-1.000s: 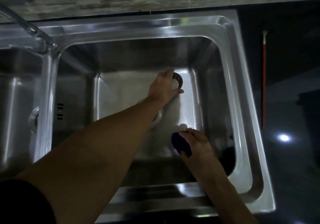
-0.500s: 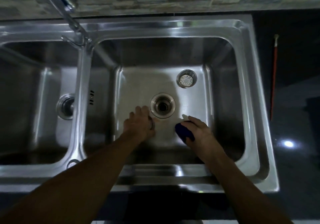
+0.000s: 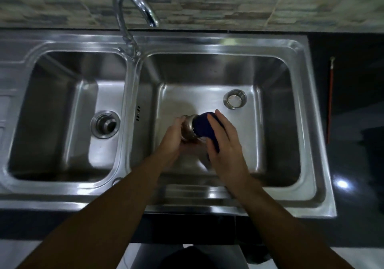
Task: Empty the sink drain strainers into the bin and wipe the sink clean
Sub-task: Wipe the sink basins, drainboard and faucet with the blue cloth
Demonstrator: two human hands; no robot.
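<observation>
A steel double sink [image 3: 207,44] fills the view. Over the middle of the right basin my left hand [image 3: 173,139] grips a perforated steel strainer basket [image 3: 188,130], tipped on its side. My right hand [image 3: 223,142] holds a dark blue cloth [image 3: 204,126] pressed against the strainer's open end. A second strainer [image 3: 235,98] sits upright on the right basin's floor, toward the back right. The right basin's drain is hidden under my hands. The left basin's drain [image 3: 105,124] is open.
A curved chrome tap [image 3: 133,9] rises from the divider between the basins. A thin red rod [image 3: 330,100] lies on the dark counter [image 3: 357,123] right of the sink. A stone-tile wall runs along the back.
My left hand left one strainer at the back right, picked up the other beside the drain and lifted it. My right hand brought the cloth up against it. The view shifted right.
</observation>
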